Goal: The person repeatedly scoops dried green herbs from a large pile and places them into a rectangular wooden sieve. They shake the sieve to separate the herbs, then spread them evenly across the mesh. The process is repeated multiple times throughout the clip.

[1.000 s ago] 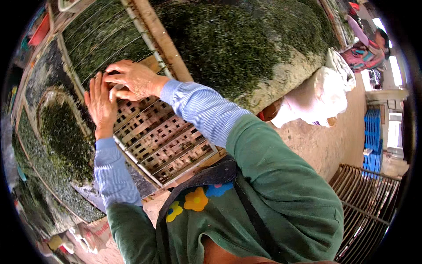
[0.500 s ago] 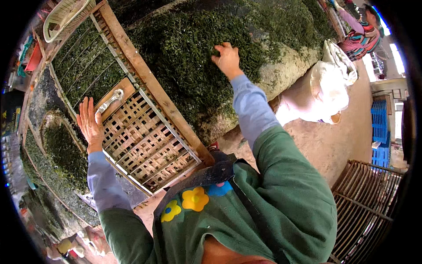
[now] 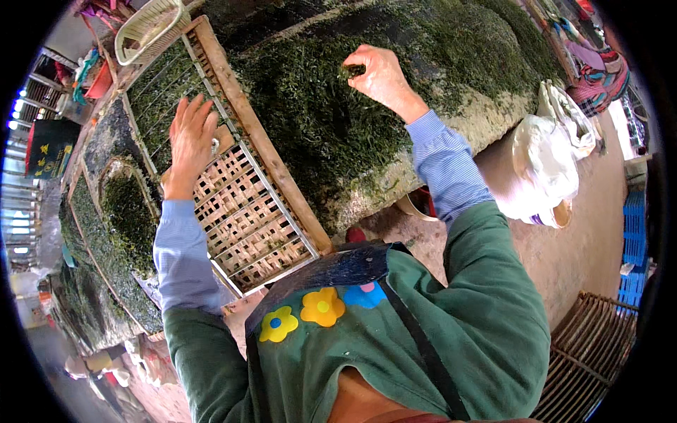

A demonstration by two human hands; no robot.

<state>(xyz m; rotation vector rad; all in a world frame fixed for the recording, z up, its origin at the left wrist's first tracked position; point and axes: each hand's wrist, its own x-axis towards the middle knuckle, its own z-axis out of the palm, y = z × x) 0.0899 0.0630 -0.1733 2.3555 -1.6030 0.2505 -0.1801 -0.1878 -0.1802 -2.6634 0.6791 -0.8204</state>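
Seen from above, a person in a green apron over blue striped sleeves works at a tabletop (image 3: pixel 493 120) heaped with dark green seaweed (image 3: pixel 310 113). The right hand (image 3: pixel 377 74) reaches into the heap, its fingers (image 3: pixel 356 70) pinched together on a small tuft of seaweed. The left hand (image 3: pixel 189 137) rests flat, fingers spread apart, on a wooden-framed bamboo drying rack (image 3: pixel 247 211). The rack's far half carries a thin layer of seaweed; the near half is bare lattice. A white plastic bag (image 3: pixel 543 162) sits to the right on the floor.
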